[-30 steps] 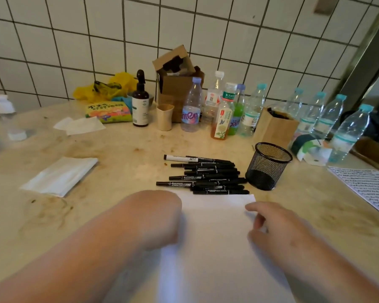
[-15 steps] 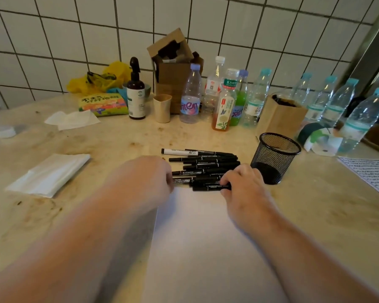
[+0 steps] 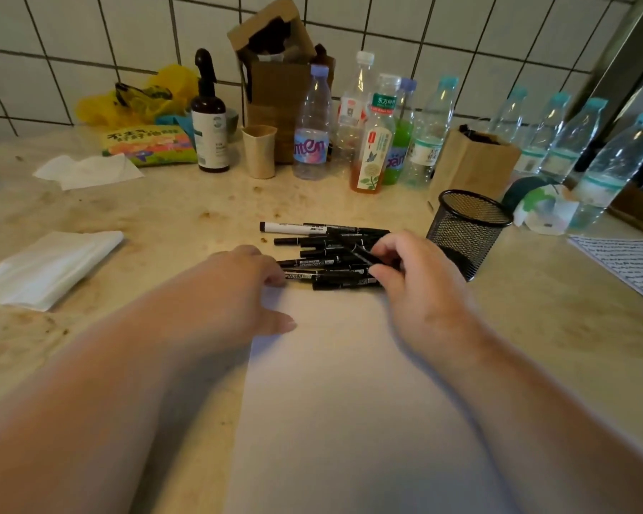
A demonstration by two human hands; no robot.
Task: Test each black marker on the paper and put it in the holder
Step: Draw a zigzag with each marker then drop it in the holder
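Both arms are bare as far up as the shot goes, no sleeves anywhere. The left hand (image 3: 238,287) has nothing on it: no ring, no watch, no glove. Same deal for the right hand (image 3: 420,291), plain wrist and plain fingers (nails look short and unpainted, the left thumbnail shows best). The forearms near the bottom edge are blurry, so finer detail there is lost.

Black, white and beige on a stained counter

Black markers (image 3: 331,259), 1 white-barrelled (image 3: 290,227), lie beside a black mesh holder (image 3: 468,231) and white paper (image 3: 349,402); the beige counter (image 3: 164,217) has brown stains, far wall tiles (image 3: 90,31) are white with dark grout, a bag (image 3: 142,94) is yellow.
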